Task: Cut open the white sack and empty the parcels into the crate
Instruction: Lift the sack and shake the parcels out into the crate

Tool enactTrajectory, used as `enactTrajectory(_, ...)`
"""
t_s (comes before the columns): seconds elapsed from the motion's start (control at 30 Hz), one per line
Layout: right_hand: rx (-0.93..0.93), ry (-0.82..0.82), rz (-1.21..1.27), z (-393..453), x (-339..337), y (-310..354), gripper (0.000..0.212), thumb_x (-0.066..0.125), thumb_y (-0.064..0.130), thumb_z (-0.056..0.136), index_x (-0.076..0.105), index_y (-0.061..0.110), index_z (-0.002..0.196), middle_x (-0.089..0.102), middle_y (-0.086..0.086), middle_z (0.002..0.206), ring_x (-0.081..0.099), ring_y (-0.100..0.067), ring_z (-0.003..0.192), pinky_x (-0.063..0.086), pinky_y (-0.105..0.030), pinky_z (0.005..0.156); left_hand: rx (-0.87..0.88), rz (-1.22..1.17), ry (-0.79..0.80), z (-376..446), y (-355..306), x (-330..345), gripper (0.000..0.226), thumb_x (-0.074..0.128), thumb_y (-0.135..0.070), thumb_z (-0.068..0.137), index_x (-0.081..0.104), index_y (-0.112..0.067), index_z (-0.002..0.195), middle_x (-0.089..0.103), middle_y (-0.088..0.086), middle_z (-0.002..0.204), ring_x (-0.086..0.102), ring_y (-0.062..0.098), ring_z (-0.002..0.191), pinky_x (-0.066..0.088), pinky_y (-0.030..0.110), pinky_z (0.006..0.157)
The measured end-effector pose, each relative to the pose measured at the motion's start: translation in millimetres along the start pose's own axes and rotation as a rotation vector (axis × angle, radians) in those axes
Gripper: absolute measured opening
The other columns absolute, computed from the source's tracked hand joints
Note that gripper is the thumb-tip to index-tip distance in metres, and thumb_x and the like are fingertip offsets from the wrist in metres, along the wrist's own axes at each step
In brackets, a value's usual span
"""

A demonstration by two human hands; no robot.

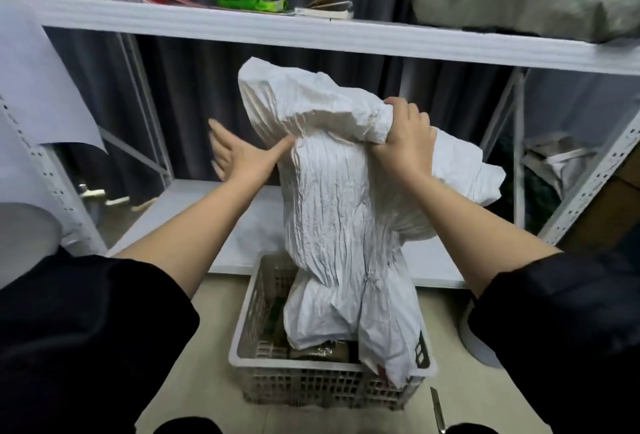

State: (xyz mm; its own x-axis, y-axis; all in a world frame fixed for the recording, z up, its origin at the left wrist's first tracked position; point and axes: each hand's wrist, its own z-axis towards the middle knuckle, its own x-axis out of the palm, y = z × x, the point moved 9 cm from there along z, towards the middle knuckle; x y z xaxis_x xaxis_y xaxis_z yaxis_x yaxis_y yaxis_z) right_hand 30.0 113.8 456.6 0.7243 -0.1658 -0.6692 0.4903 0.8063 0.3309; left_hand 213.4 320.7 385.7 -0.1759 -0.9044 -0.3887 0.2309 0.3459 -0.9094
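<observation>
White metal shelving (311, 35) against dark grey curtains (194, 94) — green wrapper (249, 2), book (325, 12) on top. Beige floor (194, 357) below.

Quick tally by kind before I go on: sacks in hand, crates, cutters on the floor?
White sack, gripped by the right hand: 1
Crate under it: 1
Cutter on the floor, right of the crate: 1
Total: 3
</observation>
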Motion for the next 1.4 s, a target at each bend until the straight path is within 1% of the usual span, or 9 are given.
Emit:
enactTrajectory(0.1,-0.017,0.012,0.115,1,-4,-3,0.059,0.067,0.022,0.076,0.045,0.019,0.131,0.052,-0.006,0.121,0.045,-0.030,0.110,0.033,-0.037,0.086,-0.206,-0.251,0.600,-11,21,56,0.097,0.066,-0.059,0.076,0.018,-0.022,0.152,0.021,0.001,0.158,0.025,0.019,0.142,0.014,0.040,0.118)
enactTrajectory(0.17,-0.041,0.030,0.190,1,-3,-1,0.058,0.067,0.021,0.075,0.046,0.019,0.129,0.053,-0.006,0.121,0.045,-0.030,0.110,0.034,-0.039,0.088,-0.141,-0.424,0.685,-7,13,61,0.089,0.075,-0.049,0.072,0.034,-0.021,0.145,0.047,-0.001,0.144,0.048,0.016,0.124,0.035,0.032,0.107)
enactTrajectory(0.27,-0.068,0.037,0.264,0,-3,1,0.056,0.065,0.022,0.072,0.048,0.017,0.126,0.055,-0.004,0.119,0.047,-0.030,0.110,0.037,-0.040,0.091,-0.053,-0.497,0.559,3,6,53,0.083,0.086,-0.036,0.056,0.054,-0.013,0.129,0.067,0.003,0.121,0.062,0.023,0.113,0.049,0.043,0.099)
enactTrajectory(0.4,-0.094,0.064,0.161,4,-6,-2,0.055,0.065,0.023,0.075,0.047,0.018,0.127,0.054,-0.005,0.120,0.047,-0.031,0.111,0.037,-0.041,0.090,-0.024,-0.459,0.184,13,2,23,0.039,0.077,-0.016,0.078,0.062,-0.009,0.114,0.067,0.003,0.103,0.065,0.024,0.099,0.053,0.035,0.083)
enactTrajectory(0.53,-0.042,-0.058,0.036,13,-22,0,0.057,0.066,0.032,0.079,0.045,0.019,0.130,0.052,-0.005,0.123,0.047,-0.030,0.111,0.033,-0.038,0.085,0.171,-0.330,-0.152,13,-33,-12,0.027,0.067,-0.029,0.084,0.064,-0.012,0.105,0.068,-0.001,0.097,0.065,0.020,0.093,0.051,0.030,0.077)
enactTrajectory(0.63,-0.088,-0.043,-0.071,9,-16,1,0.057,0.064,0.034,0.081,0.045,0.019,0.132,0.052,-0.006,0.122,0.047,-0.030,0.112,0.033,-0.039,0.087,0.203,-0.093,0.005,25,-43,-1,0.032,0.067,-0.032,0.082,0.068,-0.007,0.103,0.071,0.008,0.100,0.066,0.025,0.096,0.053,0.035,0.081)
enactTrajectory(0.73,-0.074,-0.077,-0.093,8,-19,-1,0.061,0.066,0.037,0.080,0.044,0.017,0.133,0.051,-0.009,0.123,0.046,-0.032,0.111,0.033,-0.041,0.087,0.202,-0.118,-0.034,32,-41,-9,0.016,0.063,-0.025,0.085,0.065,-0.009,0.085,0.065,0.003,0.077,0.060,0.019,0.077,0.045,0.029,0.064)
enactTrajectory(1.27,-0.109,-0.100,-0.122,6,-18,6,0.058,0.063,0.030,0.080,0.044,0.018,0.134,0.051,-0.009,0.122,0.046,-0.032,0.109,0.032,-0.040,0.085,0.162,-0.172,-0.047,35,-22,-9,0.037,0.062,-0.034,0.085,0.043,-0.017,0.058,0.044,-0.002,0.057,0.040,0.012,0.052,0.031,0.029,0.055)
enactTrajectory(1.4,-0.088,-0.059,-0.083,5,-8,5,0.057,0.063,0.033,0.080,0.045,0.018,0.132,0.052,-0.009,0.121,0.047,-0.032,0.109,0.034,-0.042,0.085,0.145,-0.188,-0.050,39,-10,-20,0.033,0.063,-0.039,0.083,0.054,-0.014,0.065,0.055,0.003,0.067,0.050,0.017,0.064,0.036,0.029,0.060)
